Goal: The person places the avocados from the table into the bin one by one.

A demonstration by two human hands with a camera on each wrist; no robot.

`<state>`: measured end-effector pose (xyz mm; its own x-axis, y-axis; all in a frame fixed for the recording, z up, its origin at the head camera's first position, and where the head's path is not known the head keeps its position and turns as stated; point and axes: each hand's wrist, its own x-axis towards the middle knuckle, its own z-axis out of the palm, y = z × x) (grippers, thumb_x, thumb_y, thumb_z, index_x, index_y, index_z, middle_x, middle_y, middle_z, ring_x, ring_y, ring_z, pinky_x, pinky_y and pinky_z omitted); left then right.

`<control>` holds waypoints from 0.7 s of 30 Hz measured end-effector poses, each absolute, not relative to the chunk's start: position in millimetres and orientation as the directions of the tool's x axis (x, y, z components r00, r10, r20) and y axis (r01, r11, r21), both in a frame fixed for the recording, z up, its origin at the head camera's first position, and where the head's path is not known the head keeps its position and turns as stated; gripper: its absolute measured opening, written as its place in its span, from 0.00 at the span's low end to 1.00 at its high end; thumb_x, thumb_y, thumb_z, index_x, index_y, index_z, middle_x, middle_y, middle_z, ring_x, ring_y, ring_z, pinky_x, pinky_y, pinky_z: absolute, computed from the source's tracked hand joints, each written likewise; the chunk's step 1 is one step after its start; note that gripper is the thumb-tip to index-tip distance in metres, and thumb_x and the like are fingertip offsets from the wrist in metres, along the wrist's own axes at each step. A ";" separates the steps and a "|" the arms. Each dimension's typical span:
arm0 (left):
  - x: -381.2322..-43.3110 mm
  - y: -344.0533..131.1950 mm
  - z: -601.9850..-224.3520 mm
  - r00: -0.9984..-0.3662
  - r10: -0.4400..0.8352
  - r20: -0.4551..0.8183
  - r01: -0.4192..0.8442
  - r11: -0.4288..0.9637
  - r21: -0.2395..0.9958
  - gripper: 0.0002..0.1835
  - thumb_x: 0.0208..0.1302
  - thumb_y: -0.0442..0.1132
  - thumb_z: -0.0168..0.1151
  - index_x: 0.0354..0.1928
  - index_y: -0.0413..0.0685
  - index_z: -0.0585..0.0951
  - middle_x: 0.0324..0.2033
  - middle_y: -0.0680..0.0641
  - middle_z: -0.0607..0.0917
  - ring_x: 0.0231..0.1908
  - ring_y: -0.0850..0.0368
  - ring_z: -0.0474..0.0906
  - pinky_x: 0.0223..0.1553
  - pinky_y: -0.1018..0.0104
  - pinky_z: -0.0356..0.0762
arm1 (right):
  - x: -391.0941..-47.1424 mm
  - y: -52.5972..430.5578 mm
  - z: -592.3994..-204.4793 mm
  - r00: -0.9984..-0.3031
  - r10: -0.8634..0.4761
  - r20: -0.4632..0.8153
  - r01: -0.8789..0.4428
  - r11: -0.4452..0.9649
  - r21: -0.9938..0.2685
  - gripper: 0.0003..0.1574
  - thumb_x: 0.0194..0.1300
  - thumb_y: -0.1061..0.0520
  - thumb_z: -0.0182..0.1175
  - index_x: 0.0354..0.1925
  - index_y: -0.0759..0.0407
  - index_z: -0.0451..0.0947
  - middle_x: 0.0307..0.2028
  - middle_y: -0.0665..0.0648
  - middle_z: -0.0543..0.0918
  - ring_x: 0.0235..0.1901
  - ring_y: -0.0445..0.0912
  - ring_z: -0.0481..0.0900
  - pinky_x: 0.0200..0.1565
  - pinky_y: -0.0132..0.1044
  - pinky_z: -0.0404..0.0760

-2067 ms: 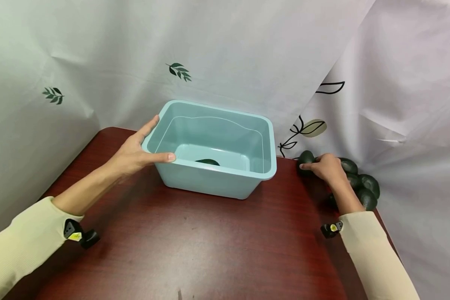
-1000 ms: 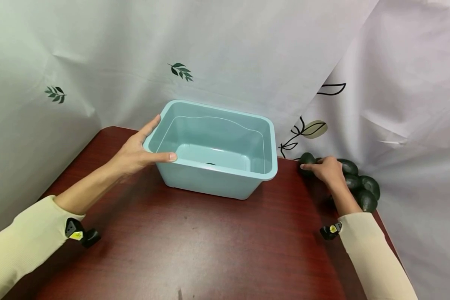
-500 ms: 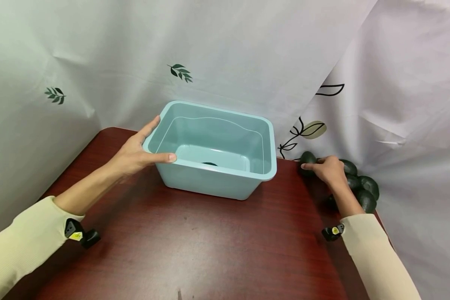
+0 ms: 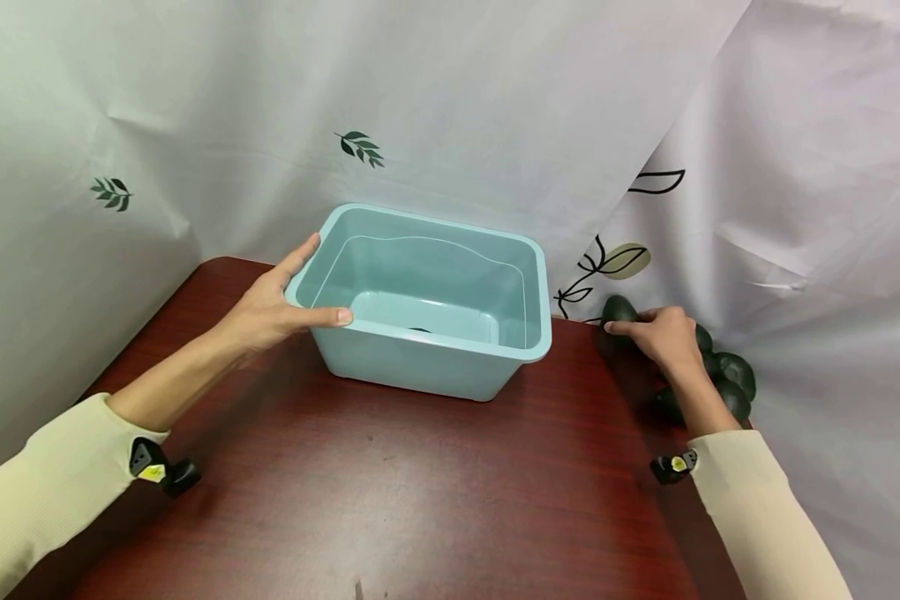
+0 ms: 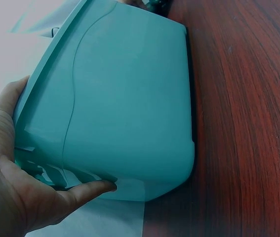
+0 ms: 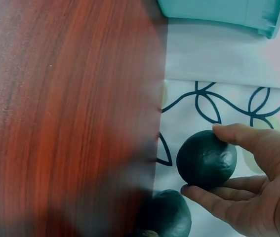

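My left hand (image 4: 266, 308) holds the left end of a pale blue-green plastic tub (image 4: 427, 360), thumb on the front rim and fingers along the side. In the left wrist view, thumb and fingers span the end of the tub (image 5: 130, 98). A dark sliver of an avocado (image 4: 420, 330) shows on the tub floor, the rest hidden by the front wall. Off to the right, my right hand (image 4: 667, 340) pinches a dark green avocado (image 4: 617, 307) between thumb and fingertips. The right wrist view shows that held avocado (image 6: 206, 159) above another avocado (image 6: 169, 213).
Several more avocados (image 4: 737, 375) lie in a pile under and beside the right forearm, at the right edge of the reddish-brown table (image 4: 420, 483). A white curtain (image 4: 457, 100) with leaf prints hangs right behind the tub and the pile.
The right hand has shifted slightly right and up with its avocado, uncovering more of another avocado below. Less of the avocado inside the tub shows than two seconds ago. The left hand stays put.
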<state>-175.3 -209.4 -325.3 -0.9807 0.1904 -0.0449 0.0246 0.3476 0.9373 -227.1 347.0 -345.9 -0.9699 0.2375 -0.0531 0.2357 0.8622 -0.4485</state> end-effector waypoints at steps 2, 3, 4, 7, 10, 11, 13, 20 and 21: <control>-175.5 -209.4 -325.3 -0.981 0.191 -0.044 0.026 0.348 0.937 0.63 0.58 0.47 0.80 0.81 0.83 0.42 0.80 0.55 0.59 0.69 0.47 0.68 0.56 0.71 0.76 | -226.1 346.4 -343.2 -0.970 0.240 -0.044 0.234 0.862 -0.450 0.52 0.58 0.26 0.70 0.66 0.61 0.80 0.66 0.71 0.78 0.65 0.72 0.69 0.57 0.63 0.78; -175.6 -209.3 -325.4 -0.981 0.192 -0.043 0.027 0.348 0.937 0.63 0.58 0.47 0.79 0.81 0.83 0.42 0.80 0.55 0.59 0.69 0.47 0.68 0.56 0.71 0.76 | -225.8 346.3 -341.9 -0.970 0.240 -0.039 0.231 0.861 -0.453 0.52 0.58 0.26 0.70 0.66 0.61 0.80 0.66 0.71 0.78 0.64 0.72 0.69 0.57 0.63 0.78; -175.6 -209.3 -325.3 -0.981 0.192 -0.043 0.027 0.348 0.937 0.63 0.58 0.47 0.79 0.81 0.83 0.42 0.80 0.55 0.60 0.69 0.47 0.68 0.55 0.72 0.76 | -225.6 346.2 -340.3 -0.970 0.242 -0.037 0.232 0.858 -0.458 0.52 0.58 0.26 0.70 0.66 0.61 0.79 0.66 0.71 0.78 0.65 0.73 0.68 0.59 0.64 0.77; -175.8 -209.4 -325.3 -0.980 0.192 -0.044 0.026 0.348 0.937 0.63 0.58 0.47 0.80 0.82 0.82 0.42 0.80 0.55 0.60 0.69 0.47 0.68 0.55 0.73 0.76 | -225.1 345.8 -335.9 -0.968 0.248 -0.026 0.231 0.851 -0.472 0.53 0.58 0.27 0.71 0.67 0.61 0.78 0.68 0.71 0.77 0.67 0.71 0.69 0.63 0.64 0.75; -176.0 -209.5 -325.2 -0.981 0.189 -0.044 0.027 0.355 0.935 0.63 0.58 0.47 0.80 0.82 0.82 0.42 0.80 0.56 0.60 0.69 0.47 0.69 0.57 0.71 0.75 | -225.5 345.8 -333.2 -0.966 0.258 -0.015 0.232 0.842 -0.487 0.54 0.56 0.27 0.72 0.67 0.62 0.78 0.68 0.70 0.77 0.66 0.67 0.74 0.63 0.62 0.76; -176.3 -209.5 -325.3 -0.981 0.189 -0.044 0.027 0.358 0.933 0.64 0.58 0.47 0.80 0.82 0.82 0.41 0.80 0.56 0.59 0.69 0.47 0.69 0.58 0.69 0.75 | -225.7 345.7 -332.4 -0.965 0.260 -0.014 0.233 0.840 -0.489 0.55 0.55 0.27 0.73 0.68 0.62 0.78 0.68 0.70 0.77 0.66 0.66 0.74 0.64 0.62 0.76; -176.7 -209.3 -325.6 -0.981 0.187 -0.042 0.029 0.363 0.931 0.64 0.58 0.48 0.80 0.82 0.82 0.41 0.80 0.57 0.59 0.69 0.48 0.68 0.62 0.63 0.74 | -225.9 345.6 -331.1 -0.965 0.262 -0.012 0.234 0.839 -0.492 0.57 0.55 0.26 0.73 0.68 0.63 0.77 0.68 0.70 0.77 0.66 0.66 0.74 0.64 0.61 0.75; -176.4 -208.9 -326.1 -0.983 0.180 -0.040 0.029 0.361 0.932 0.64 0.58 0.47 0.80 0.82 0.82 0.41 0.82 0.58 0.56 0.71 0.48 0.67 0.70 0.50 0.67 | -226.3 343.7 -328.0 -0.967 0.257 0.003 0.221 0.839 -0.498 0.57 0.54 0.24 0.72 0.68 0.62 0.78 0.68 0.69 0.77 0.66 0.65 0.74 0.64 0.61 0.75; -176.1 -208.7 -325.9 -0.983 0.179 -0.040 0.028 0.360 0.933 0.64 0.58 0.47 0.80 0.82 0.82 0.41 0.82 0.58 0.56 0.71 0.48 0.67 0.71 0.50 0.66 | -226.3 343.3 -327.4 -0.967 0.255 0.005 0.219 0.838 -0.499 0.58 0.55 0.24 0.72 0.68 0.61 0.77 0.69 0.69 0.77 0.67 0.65 0.74 0.65 0.61 0.75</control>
<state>-176.1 -208.7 -325.9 -0.9830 0.1791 -0.0398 0.0278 0.3599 0.9326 -226.3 343.3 -327.4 -0.9669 0.2551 0.0047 0.2187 0.8383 -0.4994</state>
